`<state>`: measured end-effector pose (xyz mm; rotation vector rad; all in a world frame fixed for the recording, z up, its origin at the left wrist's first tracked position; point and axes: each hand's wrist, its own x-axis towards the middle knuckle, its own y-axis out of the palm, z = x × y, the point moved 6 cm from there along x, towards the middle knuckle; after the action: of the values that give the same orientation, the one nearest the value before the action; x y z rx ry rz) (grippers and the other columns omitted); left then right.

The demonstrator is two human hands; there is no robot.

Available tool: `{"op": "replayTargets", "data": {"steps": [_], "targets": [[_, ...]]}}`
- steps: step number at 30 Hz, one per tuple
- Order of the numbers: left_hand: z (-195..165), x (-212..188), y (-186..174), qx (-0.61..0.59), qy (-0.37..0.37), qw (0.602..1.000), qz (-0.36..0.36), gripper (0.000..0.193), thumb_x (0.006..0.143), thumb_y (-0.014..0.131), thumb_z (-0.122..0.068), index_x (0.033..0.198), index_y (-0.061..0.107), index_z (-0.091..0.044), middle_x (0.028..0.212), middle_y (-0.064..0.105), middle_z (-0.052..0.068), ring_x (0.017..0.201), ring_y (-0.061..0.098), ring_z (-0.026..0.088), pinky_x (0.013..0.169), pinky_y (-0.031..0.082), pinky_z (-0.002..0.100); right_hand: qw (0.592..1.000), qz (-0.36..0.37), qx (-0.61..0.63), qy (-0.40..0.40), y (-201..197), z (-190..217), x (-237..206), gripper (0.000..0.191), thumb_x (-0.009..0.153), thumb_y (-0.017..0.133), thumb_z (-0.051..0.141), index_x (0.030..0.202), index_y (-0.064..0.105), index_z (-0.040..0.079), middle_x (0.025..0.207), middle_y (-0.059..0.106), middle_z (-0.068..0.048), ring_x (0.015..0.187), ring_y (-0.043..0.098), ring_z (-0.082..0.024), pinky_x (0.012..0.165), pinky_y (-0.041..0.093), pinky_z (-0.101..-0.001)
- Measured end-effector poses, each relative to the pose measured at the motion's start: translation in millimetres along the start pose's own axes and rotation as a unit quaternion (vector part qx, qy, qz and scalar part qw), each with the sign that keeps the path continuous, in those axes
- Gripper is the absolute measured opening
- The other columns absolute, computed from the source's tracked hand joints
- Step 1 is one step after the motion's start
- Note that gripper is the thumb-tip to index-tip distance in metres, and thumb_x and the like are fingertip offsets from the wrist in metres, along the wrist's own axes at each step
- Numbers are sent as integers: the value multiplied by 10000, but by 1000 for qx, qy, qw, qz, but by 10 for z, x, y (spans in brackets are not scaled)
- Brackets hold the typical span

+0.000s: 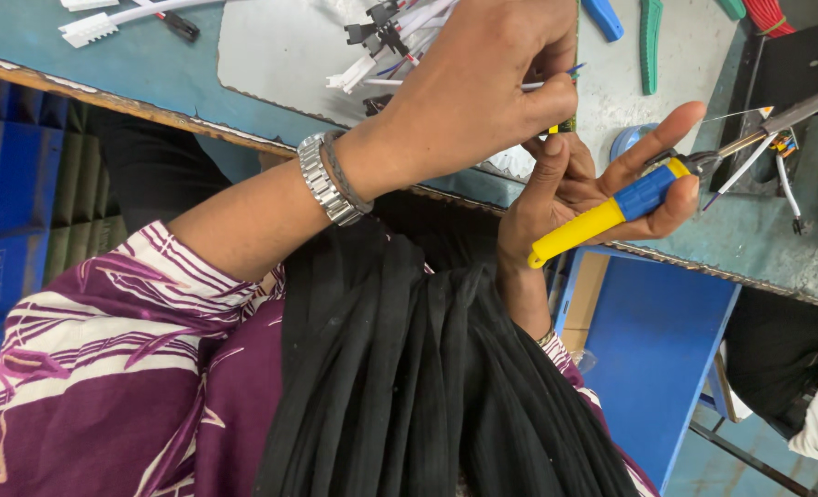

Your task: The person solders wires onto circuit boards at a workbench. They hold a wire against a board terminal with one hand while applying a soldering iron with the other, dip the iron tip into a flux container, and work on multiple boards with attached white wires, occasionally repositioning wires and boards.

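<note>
My left hand (483, 87), with a metal watch (328, 179) on its wrist, reaches across from the left. Its fingertips pinch thin blue and white wires (570, 72) above a small green and yellow piece (561, 126). Just below it, my right hand (593, 189) lies palm up with the fingers curled around a tool with a yellow and blue handle (611, 213). The tool's metal shaft (782, 120) points up and to the right over the bench. The two hands touch at the fingertips.
A bundle of cables with white and black connectors (386, 37) lies on a grey mat (280, 51). Green (649, 37) and blue (602, 18) tools, red wires (766, 14) and a black box (786, 69) sit at the top right. A blue crate (9, 193) stands left, a blue panel (657, 340) below right.
</note>
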<state>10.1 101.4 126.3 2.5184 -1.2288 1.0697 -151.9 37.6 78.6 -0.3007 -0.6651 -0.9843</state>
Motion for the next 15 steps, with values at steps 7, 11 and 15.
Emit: {"op": "replayTargets", "data": {"steps": [7,11,15], "targets": [[3,-43,35,49,18,999,-2,120,893,653,-32,889,540,6,846,586,100,759,598,257,692,456,403,1000,-7,-26,-2,-23,-31,-12,871,1106,622,-154,1561,102,376,1732,44,-115,1202,706,-246,875,672,-358],[65,-40,55,8,-10,1000,20,93,920,641,-61,944,567,-11,834,614,82,750,651,214,688,516,361,1000,0,-11,7,-47,-31,-27,848,1135,622,-144,1546,93,375,1747,64,-81,1132,745,-233,899,686,-359],[84,-35,139,9,-53,998,27,145,900,658,-162,926,639,-21,781,695,60,699,706,176,651,544,330,999,-7,-33,0,-84,-25,-2,868,1140,646,-126,1573,83,373,1736,88,-43,1134,679,-181,786,651,-289]]}}
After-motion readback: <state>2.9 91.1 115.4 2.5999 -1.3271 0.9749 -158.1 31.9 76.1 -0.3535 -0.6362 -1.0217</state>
